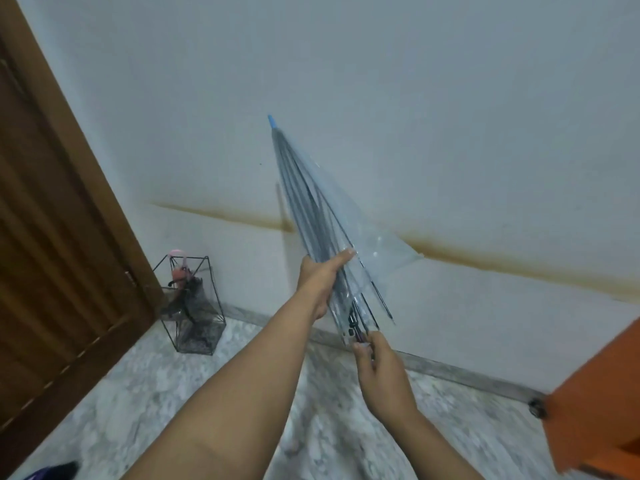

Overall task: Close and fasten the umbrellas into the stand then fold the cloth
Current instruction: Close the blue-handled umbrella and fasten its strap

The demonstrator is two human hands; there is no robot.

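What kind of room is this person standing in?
Probably a home entryway: a brown wooden door at the left, a wire umbrella stand on the marble floor, and a stained white wall.

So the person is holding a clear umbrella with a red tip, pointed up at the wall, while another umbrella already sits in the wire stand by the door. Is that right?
Not quite: the tip is blue, not red, as the head view shows. The rest holds: both hands, left hand and right hand, hold the clear umbrella pointed up at the wall, and another umbrella already sits in the wire stand by the door.
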